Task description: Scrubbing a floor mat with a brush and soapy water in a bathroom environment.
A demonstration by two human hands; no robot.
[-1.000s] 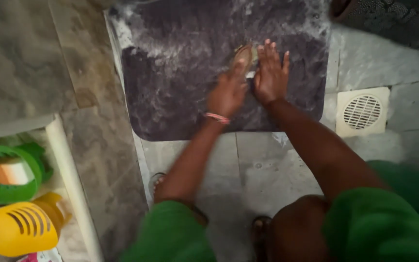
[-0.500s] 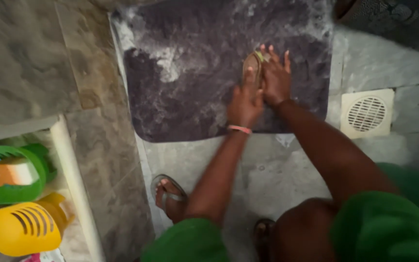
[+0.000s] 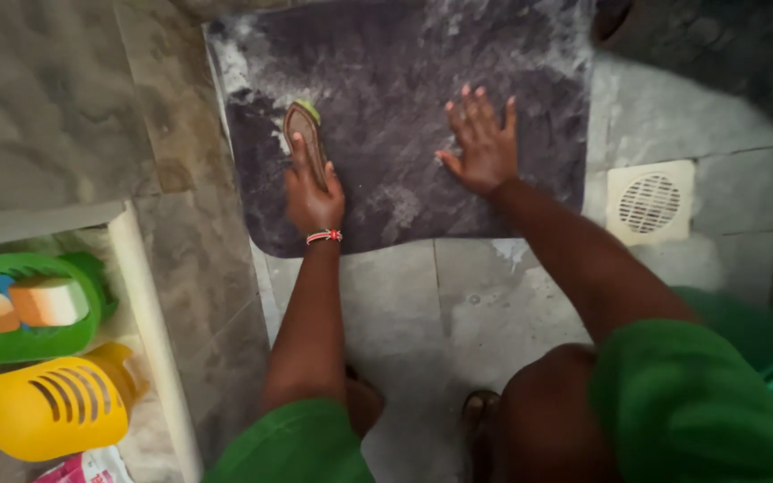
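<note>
The left hand (image 3: 313,199) is closed around a brown scrub brush (image 3: 306,136), so this grip is grasping the brush. The brush lies on a dark purple mat (image 3: 386,80) with its bristles down, near the mat's left edge. The brush points up toward the far side of the mat, and a little green shows at its far tip. The right hand (image 3: 483,146) is released, holding nothing. It lies flat on the mat with its fingers spread wide, closer to the mat's right edge. The two hands are well apart. The mat is wet and has white soap foam on it, most of it along the far edge and the left side. The mat lies on a grey tiled floor (image 3: 458,304). A white square drain cover (image 3: 649,203) sits in the floor just beside the mat's right edge. On the left, past a low white ledge, there is a green basket (image 3: 29,344) with a sponge in it and a yellow plastic holder (image 3: 51,407) with slots. The person wears a thin red band (image 3: 323,236) on the left wrist and green sleeves.
</note>
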